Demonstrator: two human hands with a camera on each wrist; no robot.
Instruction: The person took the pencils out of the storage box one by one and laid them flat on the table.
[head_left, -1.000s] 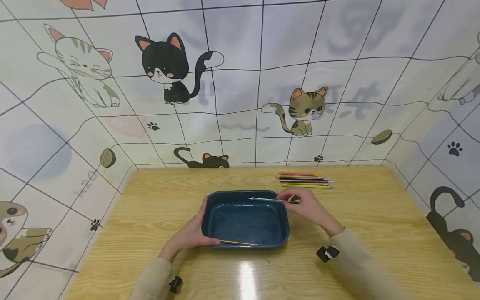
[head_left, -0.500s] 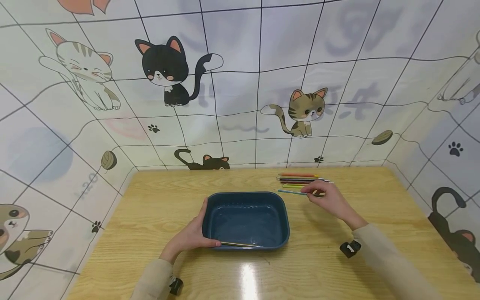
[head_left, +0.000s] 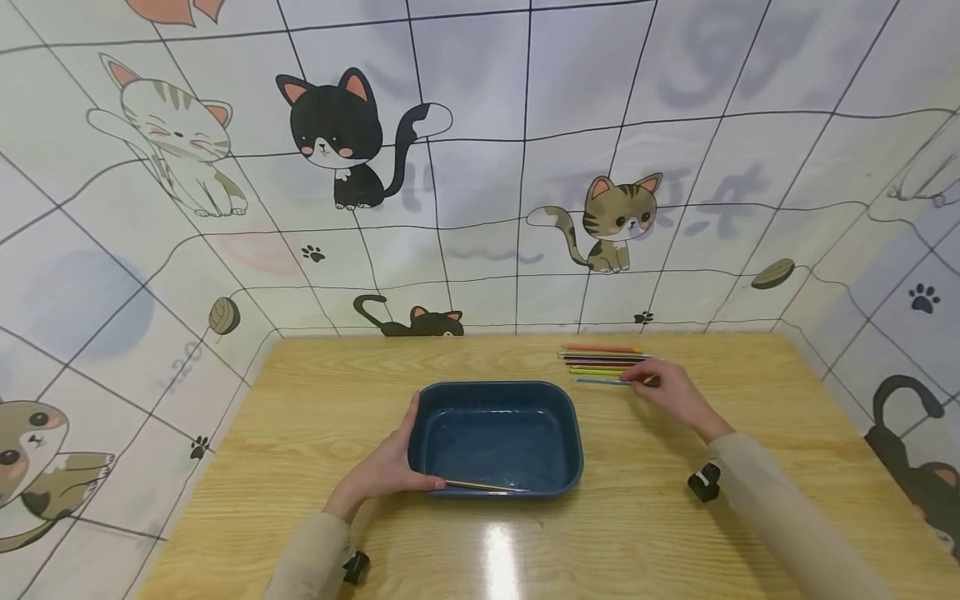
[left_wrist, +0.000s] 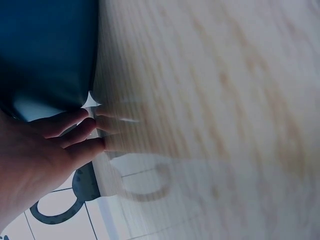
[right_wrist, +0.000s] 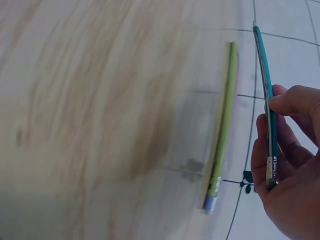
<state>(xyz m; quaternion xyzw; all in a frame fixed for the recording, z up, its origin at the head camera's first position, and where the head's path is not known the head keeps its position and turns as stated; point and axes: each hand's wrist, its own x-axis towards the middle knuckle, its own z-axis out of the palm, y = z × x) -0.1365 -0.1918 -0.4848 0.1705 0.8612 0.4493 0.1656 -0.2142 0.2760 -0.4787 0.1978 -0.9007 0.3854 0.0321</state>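
In the head view, my left hand (head_left: 390, 467) holds the left end of a dark blue rectangular dish (head_left: 573, 442), thumb at the front rim and fingers along the side wall. The left wrist view shows those fingers (left_wrist: 82, 132) beside the dish's wall (left_wrist: 55, 45), low over the tabletop. A slim gold and dark pencil (head_left: 483, 487) lies inside along the front wall. To the right of the dish, my right hand (head_left: 670, 393) pinches a teal-blue pencil (right_wrist: 264, 65) with a silver ferrule between thumb and fingers.
Several coloured pencils (head_left: 600, 350) lie side by side on the wooden table (head_left: 337, 367), just behind the right hand. A lime-green pencil (right_wrist: 222, 125) with a purple end is nearest it. Behind the table hangs a cat-patterned wall covering (head_left: 480, 183).
My right hand has carried the teal-blue pencil from over the dish rightward and back to the row of pencils. My left hand and the dish have stayed in place.
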